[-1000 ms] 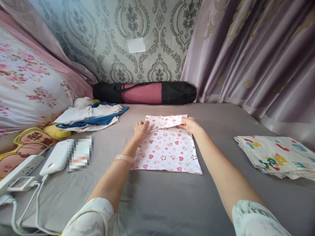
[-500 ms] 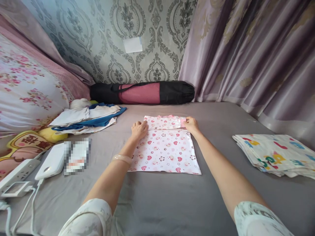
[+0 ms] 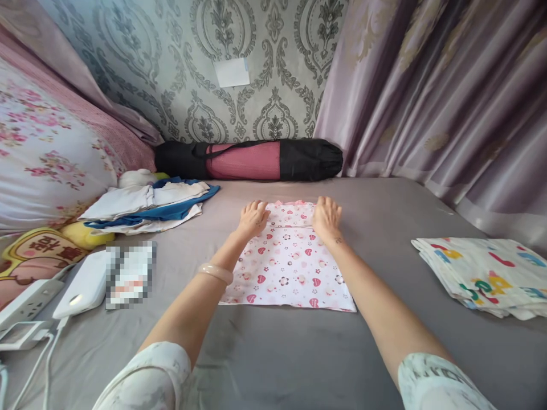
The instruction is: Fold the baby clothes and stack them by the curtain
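Note:
A white child's top (image 3: 290, 265) with pink hearts and cartoon prints lies flat in front of me. Its far part is folded into a narrow band across the top edge, where a bit of pink trim peeks out. My left hand (image 3: 254, 219) is closed on the band's left end, fingers bent over the cloth. At the band's right end, my right hand (image 3: 327, 218) also has its fingers curled down on the fabric. The fingertips of both hands are partly hidden. A pale bangle (image 3: 216, 274) circles my left wrist.
Folded printed cloth (image 3: 482, 276) lies at the right, a clothes pile (image 3: 149, 202) at the left. Near it are a white power bank (image 3: 83, 285), a power strip (image 3: 29, 302) and cables. A rolled mat bag (image 3: 243, 161) lies along the wall on the grey sheet (image 3: 290, 359).
My right hand has gone from pinching the pink cuff at the corner to curling over the band's end, covering the cuff. My left hand has shifted slightly right and up. The view has shifted slightly.

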`<state>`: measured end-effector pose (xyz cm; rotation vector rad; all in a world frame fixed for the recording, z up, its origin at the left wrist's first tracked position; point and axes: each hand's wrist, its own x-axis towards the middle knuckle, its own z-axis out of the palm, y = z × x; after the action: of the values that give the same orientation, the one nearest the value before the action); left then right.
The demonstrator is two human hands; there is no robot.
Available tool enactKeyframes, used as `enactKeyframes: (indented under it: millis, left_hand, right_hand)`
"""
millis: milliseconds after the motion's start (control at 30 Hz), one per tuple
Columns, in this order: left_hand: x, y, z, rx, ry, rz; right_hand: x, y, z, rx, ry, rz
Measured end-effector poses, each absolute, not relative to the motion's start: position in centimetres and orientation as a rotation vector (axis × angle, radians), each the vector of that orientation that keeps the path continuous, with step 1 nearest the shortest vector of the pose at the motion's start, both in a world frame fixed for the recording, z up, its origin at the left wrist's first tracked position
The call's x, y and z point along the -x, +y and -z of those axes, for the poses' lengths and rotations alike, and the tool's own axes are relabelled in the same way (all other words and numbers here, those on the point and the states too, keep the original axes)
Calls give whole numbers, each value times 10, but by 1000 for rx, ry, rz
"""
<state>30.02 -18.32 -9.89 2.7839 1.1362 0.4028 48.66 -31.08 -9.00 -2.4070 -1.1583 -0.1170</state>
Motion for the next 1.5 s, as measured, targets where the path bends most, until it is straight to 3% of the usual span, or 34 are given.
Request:
enactKeyframes:
  millis: [267,533,933,1133,1500]
  left_hand:
    - [-330,-191,117,-2915,928,-335]
    - [-328,-185,136,-2887,989,-334]
    - [-330,-183,127,-2838,1000,-273]
    - [-326,-183,129,-2892,1098,-462]
    - [-325,-180,133,-2842,1142,-302]
  right_hand:
    - [-446,-285,110,2264,-1808,-89]
    - [-446,-283,115,2373,-1789,-165]
    - [-452,-279,117,2361,-1774,-266]
    - [-462,-288,119,2452,-1588,14]
    - [-463,-288,125,2539,-1540,-71]
